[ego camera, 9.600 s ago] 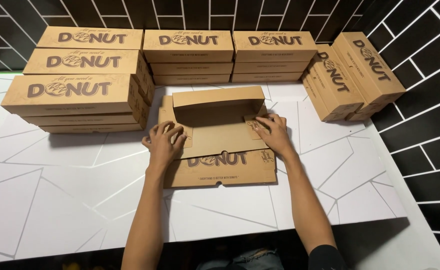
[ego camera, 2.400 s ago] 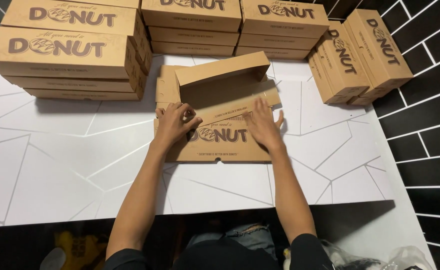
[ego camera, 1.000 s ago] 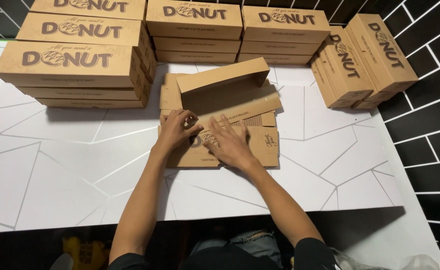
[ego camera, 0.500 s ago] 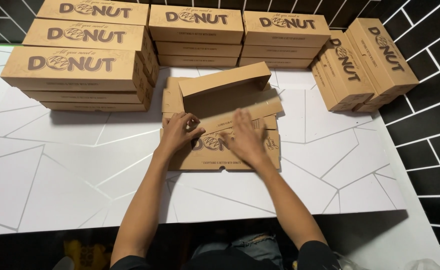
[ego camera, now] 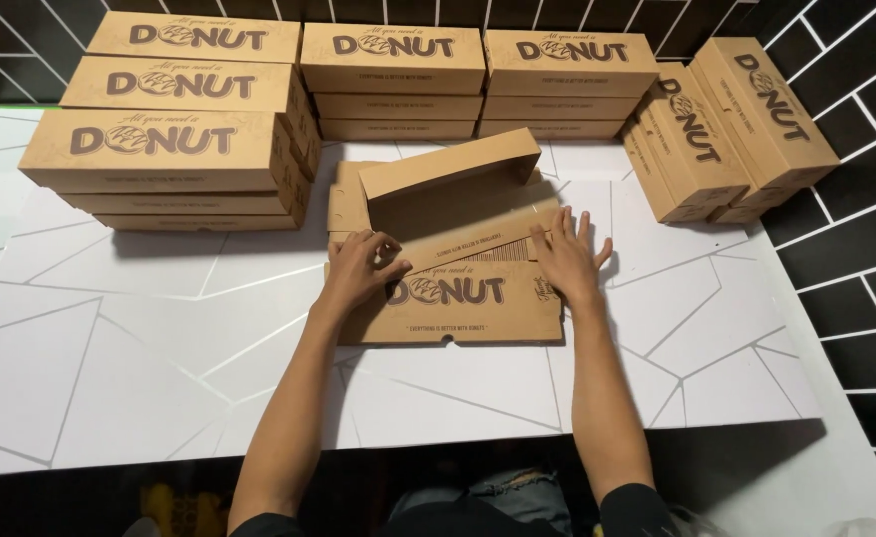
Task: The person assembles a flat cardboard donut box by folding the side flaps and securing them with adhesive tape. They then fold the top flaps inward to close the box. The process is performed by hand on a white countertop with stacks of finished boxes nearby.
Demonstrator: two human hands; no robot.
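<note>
A brown cardboard box blank (ego camera: pixel 458 298), partly folded, lies on the white table (ego camera: pixel 140 368) in front of me. Its far flap (ego camera: pixel 448 164) stands raised; the printed front panel lies flat toward me. My left hand (ego camera: pixel 358 267) presses on the left end of the fold line, fingers curled over the edge. My right hand (ego camera: pixel 567 257) lies flat with fingers spread on the right end of the same fold. Neither hand grips or lifts the cardboard.
Stacks of closed brown boxes stand along the back: a tall stack at left (ego camera: pixel 170 149), two stacks in the middle (ego camera: pixel 393 80) (ego camera: pixel 567 85), and several boxes leaning on edge at right (ego camera: pixel 726 129). A black tiled wall (ego camera: pixel 856 239) borders the table's right side.
My right hand slid from the middle of the cardboard to its right end, flattening the fold. My left hand stayed at the left end.
</note>
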